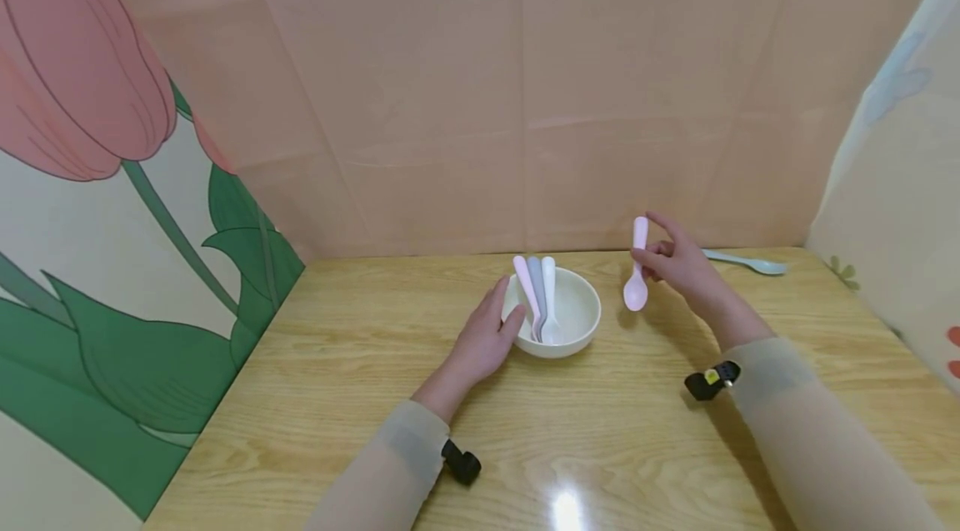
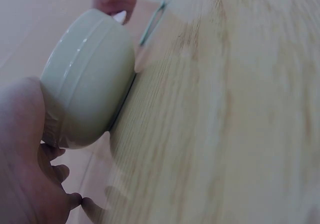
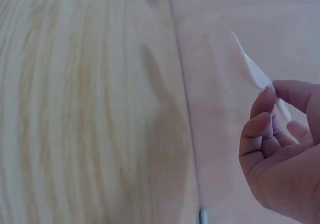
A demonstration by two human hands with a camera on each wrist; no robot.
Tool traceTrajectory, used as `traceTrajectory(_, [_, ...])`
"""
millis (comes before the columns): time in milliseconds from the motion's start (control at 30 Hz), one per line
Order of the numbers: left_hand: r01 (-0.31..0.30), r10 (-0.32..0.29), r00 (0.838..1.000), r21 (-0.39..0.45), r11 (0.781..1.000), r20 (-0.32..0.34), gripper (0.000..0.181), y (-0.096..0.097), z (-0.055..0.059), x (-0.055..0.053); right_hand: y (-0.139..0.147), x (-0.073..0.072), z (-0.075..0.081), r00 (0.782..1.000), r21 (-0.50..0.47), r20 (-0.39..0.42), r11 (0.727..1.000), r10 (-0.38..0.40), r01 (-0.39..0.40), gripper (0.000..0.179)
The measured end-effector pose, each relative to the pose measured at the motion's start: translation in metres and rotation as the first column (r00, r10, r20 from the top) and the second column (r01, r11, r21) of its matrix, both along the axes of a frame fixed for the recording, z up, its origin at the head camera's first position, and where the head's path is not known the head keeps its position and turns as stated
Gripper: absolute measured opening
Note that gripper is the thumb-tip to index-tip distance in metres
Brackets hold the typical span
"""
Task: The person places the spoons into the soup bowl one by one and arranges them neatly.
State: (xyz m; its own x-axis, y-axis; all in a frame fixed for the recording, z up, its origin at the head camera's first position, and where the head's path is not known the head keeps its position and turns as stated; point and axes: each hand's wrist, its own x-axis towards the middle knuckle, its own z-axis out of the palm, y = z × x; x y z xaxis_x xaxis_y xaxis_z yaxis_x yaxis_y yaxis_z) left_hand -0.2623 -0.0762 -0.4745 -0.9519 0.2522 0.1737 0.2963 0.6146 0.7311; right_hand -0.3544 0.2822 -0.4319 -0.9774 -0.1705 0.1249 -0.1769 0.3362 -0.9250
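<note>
My right hand (image 1: pixel 681 266) pinches a pink spoon (image 1: pixel 635 293) between thumb and fingers, raised above the table with its bowl end down. In the right wrist view the pink spoon (image 3: pixel 256 73) juts from the fingertips. A cream bowl (image 1: pixel 577 323) stands on the table to the left of that spoon. My left hand (image 1: pixel 486 333) grips the bowl's left rim, thumb at the near edge. Inside the bowl lean a pale pink spoon (image 1: pixel 522 277), a grey-blue spoon (image 1: pixel 536 277) and a white spoon (image 1: pixel 549 281), handles over the far rim.
A light blue-green spoon (image 1: pixel 765 267) lies at the table's back right, partly behind my right hand. The wooden table (image 1: pixel 360 323) ends at a peach backdrop (image 1: pixel 420 139). Printed panels with flowers stand at both sides.
</note>
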Motion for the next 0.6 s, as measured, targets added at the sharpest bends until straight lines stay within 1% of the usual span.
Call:
traceTrajectory(200, [-0.002, 0.002, 1.000, 0.010, 1.000, 0.020, 0.072, 0.000, 0.001, 0.000, -0.007, 0.005, 0.007, 1.000, -0.074, -0.021, 0.997, 0.004, -0.006, 0.086])
traceTrajectory(367, [0.002, -0.002, 1.000, 0.003, 1.000, 0.024, 0.073, 0.000, 0.002, 0.002, -0.013, 0.013, 0.012, 1.000, -0.112, -0.029, 0.994, 0.006, -0.009, 0.086])
traceTrajectory(600, [-0.001, 0.001, 1.000, -0.001, 1.000, 0.022, 0.074, -0.001, 0.003, 0.005, -0.023, 0.024, 0.016, 1.000, -0.237, -0.001, 0.971, 0.021, -0.020, 0.083])
